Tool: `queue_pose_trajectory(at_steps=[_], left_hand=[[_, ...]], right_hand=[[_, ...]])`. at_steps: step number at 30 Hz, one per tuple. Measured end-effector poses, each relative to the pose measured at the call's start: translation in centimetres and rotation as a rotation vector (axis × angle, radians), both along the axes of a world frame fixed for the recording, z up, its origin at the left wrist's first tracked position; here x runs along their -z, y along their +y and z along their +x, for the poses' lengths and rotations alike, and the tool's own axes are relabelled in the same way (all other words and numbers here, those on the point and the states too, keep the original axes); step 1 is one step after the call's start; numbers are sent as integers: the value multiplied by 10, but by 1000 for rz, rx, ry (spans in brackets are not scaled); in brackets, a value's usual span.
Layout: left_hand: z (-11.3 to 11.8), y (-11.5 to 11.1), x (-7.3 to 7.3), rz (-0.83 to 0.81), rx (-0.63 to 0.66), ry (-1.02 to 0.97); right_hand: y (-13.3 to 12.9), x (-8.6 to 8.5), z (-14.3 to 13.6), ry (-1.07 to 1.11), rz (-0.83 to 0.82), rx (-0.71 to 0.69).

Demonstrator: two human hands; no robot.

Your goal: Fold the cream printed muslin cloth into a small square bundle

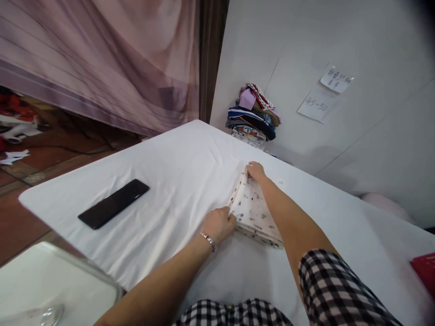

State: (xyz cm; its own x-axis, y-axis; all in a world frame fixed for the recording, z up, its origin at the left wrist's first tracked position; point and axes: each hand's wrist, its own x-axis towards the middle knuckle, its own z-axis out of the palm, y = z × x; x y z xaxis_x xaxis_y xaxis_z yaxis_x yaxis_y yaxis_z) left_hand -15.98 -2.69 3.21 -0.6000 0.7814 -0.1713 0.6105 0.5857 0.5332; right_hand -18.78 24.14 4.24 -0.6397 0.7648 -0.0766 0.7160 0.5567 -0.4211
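A folded white cloth with small dark prints (254, 208) lies on the white-covered table (163, 181). My left hand (219, 222), below a silver bracelet on the wrist, pinches the cloth's near left corner. At the cloth's far left corner, my right hand (254, 170) grips the edge with its fingers closed. Between the two hands the left edge is stretched fairly straight. The right part of the cloth is partly hidden behind my right forearm.
A black phone (113, 203) lies on the table's left side. Folded clothes (253, 113) are stacked beyond the far edge by the wall. A white surface (50, 285) is at the lower left; a red object (424, 269) is at the right edge.
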Motion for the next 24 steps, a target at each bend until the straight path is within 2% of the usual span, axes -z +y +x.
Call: queue_pose_trajectory(at_steps=[3,5,9,11,19,22,24], left_hand=[[-2,0,2,-13,16,15],[-2,0,2,-21,28,38],[1,0,1,-35,27,77],[3,-1,1,-33,12,82],[2,0,3,-61,-15,111],[-1,1,5,-58,-14,119],[-1,0,6,-54,-11,109]], right_hand=[[-10,7,26,111,-18,21],[-22,14,45,173,29,-19],[-49,28,68,196,146,-274],[-57,31,69,157,155,-341],[-55,27,48,-15,119,-364],[-57,18,49,-35,99,-368],[-62,10,60,-29,66,-347]])
